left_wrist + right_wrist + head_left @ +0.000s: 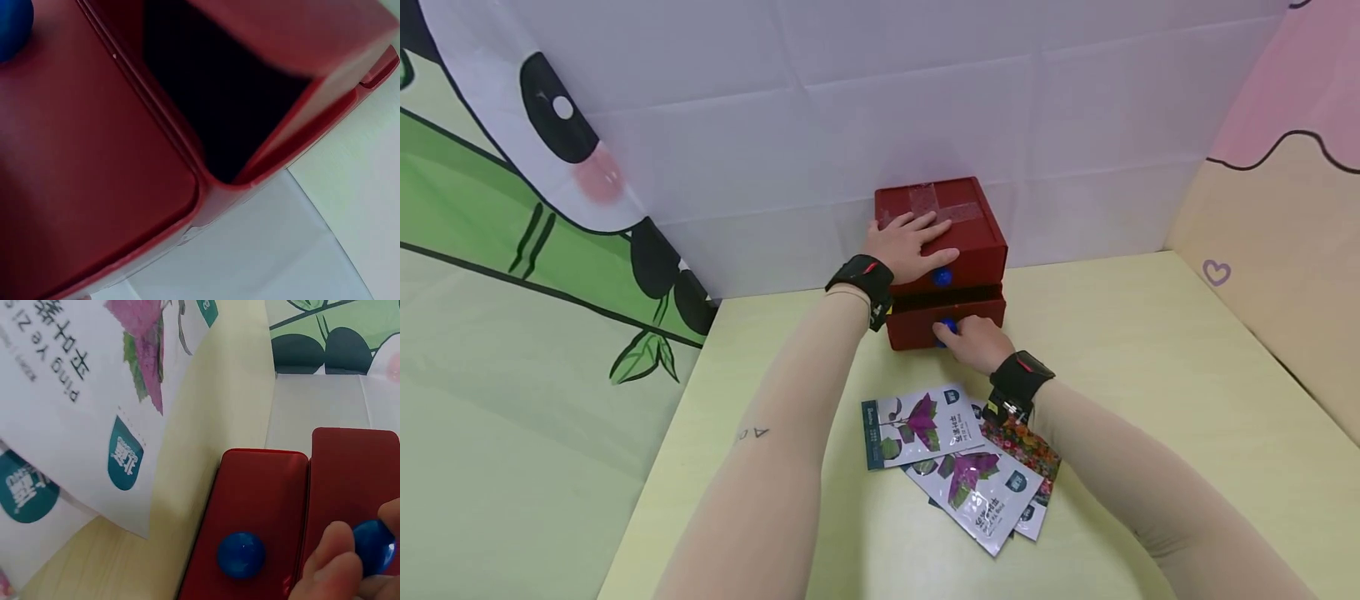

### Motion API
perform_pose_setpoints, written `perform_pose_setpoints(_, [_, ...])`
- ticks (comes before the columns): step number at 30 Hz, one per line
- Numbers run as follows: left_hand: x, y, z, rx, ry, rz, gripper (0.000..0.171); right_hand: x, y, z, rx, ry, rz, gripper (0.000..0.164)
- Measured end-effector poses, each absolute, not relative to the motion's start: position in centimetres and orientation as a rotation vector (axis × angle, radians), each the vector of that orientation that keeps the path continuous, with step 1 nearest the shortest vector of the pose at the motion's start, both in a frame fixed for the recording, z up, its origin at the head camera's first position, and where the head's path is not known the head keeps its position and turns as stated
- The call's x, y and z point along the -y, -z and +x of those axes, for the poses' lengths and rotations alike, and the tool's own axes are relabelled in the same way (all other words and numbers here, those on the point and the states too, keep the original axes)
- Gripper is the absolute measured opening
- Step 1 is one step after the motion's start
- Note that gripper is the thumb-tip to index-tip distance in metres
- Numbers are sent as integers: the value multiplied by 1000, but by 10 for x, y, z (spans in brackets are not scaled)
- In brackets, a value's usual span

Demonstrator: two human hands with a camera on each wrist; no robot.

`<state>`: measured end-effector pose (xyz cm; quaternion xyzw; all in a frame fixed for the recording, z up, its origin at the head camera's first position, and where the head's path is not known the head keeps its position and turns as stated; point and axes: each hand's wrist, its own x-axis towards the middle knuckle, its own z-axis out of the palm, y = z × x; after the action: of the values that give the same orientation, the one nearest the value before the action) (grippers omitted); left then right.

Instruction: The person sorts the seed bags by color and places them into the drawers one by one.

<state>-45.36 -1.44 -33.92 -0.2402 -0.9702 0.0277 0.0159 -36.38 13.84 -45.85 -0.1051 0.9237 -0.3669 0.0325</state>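
A red drawer box (977,218) with clear tape on top stands against the back wall. My left hand (904,248) rests on its top with fingers spread, the thumb near the top drawer's blue knob (942,277). Below that, a drawer (913,327) is pulled partway out; its interior (219,81) looks dark in the left wrist view. My right hand (979,342) pinches this drawer's blue knob (374,547) between thumb and fingers. On the table side of it, the right wrist view shows another drawer front (265,494) with its own blue knob (242,555).
Several white packets with purple leaf pictures, such as this packet (917,425), lie overlapping on the pale table (775,533) in front of the box. A packet with a flower photo (1030,450) is partly under them, below my right wrist. Printed cloth walls (850,142) enclose the table.
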Motion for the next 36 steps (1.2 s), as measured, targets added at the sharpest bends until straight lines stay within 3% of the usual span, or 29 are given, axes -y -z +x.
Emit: perform_pose_setpoints(36, [10, 346, -461, 2996, -50, -756, 72, -154, 466, -317, -2861, 1005, -452, 54])
